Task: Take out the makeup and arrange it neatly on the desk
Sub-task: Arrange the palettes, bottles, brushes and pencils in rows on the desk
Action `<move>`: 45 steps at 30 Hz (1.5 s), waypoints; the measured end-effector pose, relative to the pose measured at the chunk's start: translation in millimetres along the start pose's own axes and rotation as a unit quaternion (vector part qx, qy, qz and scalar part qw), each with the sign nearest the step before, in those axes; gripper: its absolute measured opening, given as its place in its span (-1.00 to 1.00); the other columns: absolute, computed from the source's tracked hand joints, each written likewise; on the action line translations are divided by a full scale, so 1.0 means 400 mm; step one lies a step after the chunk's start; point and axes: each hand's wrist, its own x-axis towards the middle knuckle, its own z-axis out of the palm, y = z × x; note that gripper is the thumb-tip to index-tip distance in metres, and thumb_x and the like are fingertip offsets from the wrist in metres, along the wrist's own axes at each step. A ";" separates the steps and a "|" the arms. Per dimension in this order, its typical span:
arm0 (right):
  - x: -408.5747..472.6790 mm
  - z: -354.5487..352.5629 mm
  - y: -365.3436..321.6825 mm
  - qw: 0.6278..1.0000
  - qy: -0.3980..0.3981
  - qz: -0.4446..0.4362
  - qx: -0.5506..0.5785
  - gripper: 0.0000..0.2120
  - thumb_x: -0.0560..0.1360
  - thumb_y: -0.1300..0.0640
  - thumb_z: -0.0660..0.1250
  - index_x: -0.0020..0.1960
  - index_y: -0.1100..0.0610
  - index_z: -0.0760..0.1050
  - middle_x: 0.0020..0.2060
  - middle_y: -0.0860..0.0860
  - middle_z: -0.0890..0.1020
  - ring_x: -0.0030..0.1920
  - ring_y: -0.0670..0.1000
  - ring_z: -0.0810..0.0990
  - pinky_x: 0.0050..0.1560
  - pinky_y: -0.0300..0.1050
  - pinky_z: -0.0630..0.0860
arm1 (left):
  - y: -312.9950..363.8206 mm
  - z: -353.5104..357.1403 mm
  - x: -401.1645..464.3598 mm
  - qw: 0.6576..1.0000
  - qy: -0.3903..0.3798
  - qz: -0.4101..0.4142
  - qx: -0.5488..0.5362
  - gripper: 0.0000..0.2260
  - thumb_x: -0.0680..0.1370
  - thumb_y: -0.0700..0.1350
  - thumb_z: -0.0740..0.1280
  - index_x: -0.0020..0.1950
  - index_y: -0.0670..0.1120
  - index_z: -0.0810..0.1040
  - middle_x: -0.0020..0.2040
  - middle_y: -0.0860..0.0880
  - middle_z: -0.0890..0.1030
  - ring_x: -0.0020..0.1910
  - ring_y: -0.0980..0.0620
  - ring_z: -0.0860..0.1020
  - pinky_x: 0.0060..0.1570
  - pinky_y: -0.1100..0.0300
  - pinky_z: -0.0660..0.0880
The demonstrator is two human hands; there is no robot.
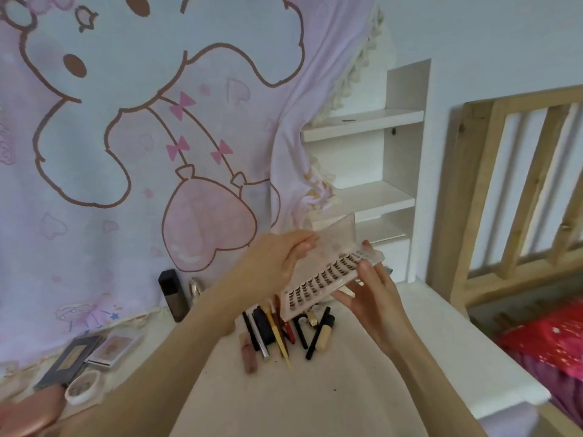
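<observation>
pink cartoon-rabbit cloth (132, 159) hangs across the back and left, draping onto the white counter (315, 392); its upper part runs out of frame. to the right stand white shelves (372, 190) and a wooden bed rail (517, 190), with red bedding (549, 342) cut off at the edge.

above the counter, both hands hold a clear lash case (328, 279), opened like a book. its long axis runs from lower left to upper right, the upper end tilted away toward the shelves. the left hand (274, 263) grips the raised transparent lid (334, 238), fingers curled over its edge. the right hand (372, 294) cradles the tray from below, thumb on the top rim and a fingertip showing at the far end; the fingers under the tray are hidden. rows of dark lash clusters fill the tray, too small to count.

below the case lies a row of pencils, tubes and brushes (284, 332), roughly parallel, pointing toward the viewer; their far ends are hidden behind the case. at the left sit two flat palettes (91, 351), a small round jar (83, 386) and a blurred pink object (28, 411) cut by the frame. a dark upright bottle (173, 294) stands by the cloth, with a silvery thing beside it that i cannot identify.
</observation>
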 end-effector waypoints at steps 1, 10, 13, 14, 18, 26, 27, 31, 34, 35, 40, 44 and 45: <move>-0.014 -0.032 0.005 1.000 0.004 0.011 0.006 -0.36 0.32 -0.10 0.50 0.32 0.02 0.38 0.10 0.06 0.62 0.17 0.08 0.58 0.01 -0.05 0.57 | 0.000 0.028 0.022 1.000 -0.008 -0.010 -0.005 -0.68 0.63 -0.06 0.07 0.32 -0.07 0.44 0.12 -0.05 0.62 -0.04 0.07 0.59 0.00 0.27 0.47; -0.095 -0.310 0.001 0.981 0.143 0.117 -0.061 -0.44 0.38 0.33 0.37 0.36 0.19 0.33 0.05 0.06 0.67 0.07 0.04 0.64 0.00 -0.11 0.60 | -0.005 0.276 0.183 0.998 -0.037 -0.031 0.037 -0.74 0.60 -0.29 0.13 0.23 -0.18 0.50 0.08 -0.11 0.62 -0.06 -0.03 0.60 0.03 0.08 0.50; -0.110 -0.350 0.003 0.932 0.195 0.138 -0.272 -0.47 0.44 0.23 0.41 0.38 0.20 0.36 0.16 -0.04 0.59 0.18 -0.04 0.55 0.24 -0.10 0.45 | -0.006 0.322 0.223 0.997 -0.039 -0.048 0.045 -0.73 0.58 -0.32 0.14 0.22 -0.16 0.50 0.04 -0.08 0.64 -0.05 -0.06 0.60 0.01 0.02 0.52; -0.113 -0.358 0.005 0.906 0.214 0.136 -0.338 -0.44 0.44 0.17 0.42 0.39 0.19 0.34 0.22 -0.02 0.53 0.23 -0.04 0.50 0.28 -0.14 0.38 | -0.005 0.336 0.232 0.997 -0.041 -0.052 0.042 -0.72 0.57 -0.33 0.14 0.22 -0.16 0.51 0.03 -0.09 0.64 -0.05 -0.08 0.60 -0.01 0.00 0.52; -0.124 -0.376 0.024 0.841 0.230 0.093 -0.480 -0.47 0.47 0.05 0.39 0.34 0.25 0.37 0.15 0.02 0.55 0.23 0.02 0.47 0.11 -0.41 0.33 | 0.000 0.393 0.253 0.997 -0.045 -0.065 0.000 -0.74 0.53 -0.36 0.22 0.18 -0.20 0.55 0.01 -0.15 0.64 -0.08 -0.11 0.61 0.00 0.03 0.53; -0.134 -0.353 0.099 0.699 0.186 0.105 -0.683 0.03 0.30 -0.45 0.22 0.51 0.15 0.00 0.51 0.10 0.08 0.51 0.09 -0.04 0.47 0.05 -0.12 | 0.001 0.471 0.281 0.996 -0.006 -0.084 0.014 -0.78 0.59 -0.24 0.17 0.06 -0.22 0.60 0.05 -0.18 0.56 0.02 -0.13 0.52 0.07 0.08 0.41; -0.134 -0.350 0.108 0.676 0.174 0.118 -0.706 0.07 0.27 -0.51 0.14 0.52 0.14 -0.07 0.52 0.09 -0.01 0.52 0.08 -0.14 0.46 0.08 -0.24 | 0.000 0.475 0.282 0.997 0.005 -0.081 0.016 -0.78 0.60 -0.23 0.18 0.07 -0.23 0.60 0.05 -0.19 0.54 0.02 -0.13 0.51 0.08 0.09 0.39; -0.145 -0.345 0.130 0.614 0.132 0.119 -0.769 0.21 0.12 -0.64 -0.18 0.52 0.12 -0.24 0.52 0.11 -0.20 0.48 0.08 -0.37 0.36 0.10 -0.49 | -0.005 0.487 0.288 0.996 0.032 -0.074 0.032 -0.79 0.60 -0.21 0.19 0.06 -0.23 0.60 0.05 -0.18 0.53 0.04 -0.11 0.48 0.07 0.11 0.38; -0.148 -0.351 0.137 0.592 0.105 0.118 -0.790 0.22 0.09 -0.65 -0.22 0.51 0.11 -0.32 0.50 0.12 -0.27 0.38 0.05 -0.52 0.33 0.12 -0.54 | -0.007 0.499 0.291 0.994 0.057 -0.064 0.065 -0.80 0.59 -0.19 0.20 0.03 -0.20 0.61 0.02 -0.16 0.56 0.04 -0.11 0.47 0.02 0.12 0.37; -0.148 -0.355 0.138 0.586 0.099 0.120 -0.795 0.22 0.10 -0.65 -0.21 0.51 0.11 -0.33 0.50 0.13 -0.28 0.36 0.05 -0.54 0.33 0.12 -0.54 | -0.008 0.502 0.291 0.992 0.070 -0.059 0.084 -0.81 0.59 -0.18 0.21 0.01 -0.18 0.62 0.01 -0.14 0.57 0.04 -0.10 0.47 0.02 0.13 0.33; -0.142 -0.359 0.135 0.573 0.077 0.134 -0.805 0.20 0.13 -0.64 -0.19 0.50 0.11 -0.34 0.50 0.13 -0.29 0.40 0.08 -0.51 0.34 0.13 -0.53 | -0.024 0.495 0.297 0.990 0.089 -0.047 0.095 -0.82 0.57 -0.19 0.24 0.03 -0.21 0.62 0.00 -0.16 0.57 0.02 -0.12 0.47 0.04 0.10 0.36; -0.139 -0.364 0.132 0.572 0.073 0.135 -0.806 0.18 0.16 -0.64 -0.15 0.51 0.11 -0.31 0.50 0.11 -0.28 0.46 0.10 -0.42 0.35 0.12 -0.52 | -0.029 0.492 0.276 0.989 0.067 -0.014 0.134 -0.77 0.60 -0.20 0.19 0.12 -0.21 0.60 0.04 -0.17 0.56 0.04 -0.14 0.46 0.06 0.07 0.35; -0.138 -0.364 0.132 0.572 0.071 0.137 -0.806 0.18 0.16 -0.64 -0.14 0.51 0.10 -0.30 0.51 0.10 -0.27 0.47 0.10 -0.41 0.35 0.12 -0.51 | -0.029 0.492 0.264 0.988 0.056 -0.002 0.146 -0.76 0.60 -0.20 0.17 0.16 -0.22 0.57 0.08 -0.17 0.55 0.07 -0.15 0.45 0.08 0.07 0.34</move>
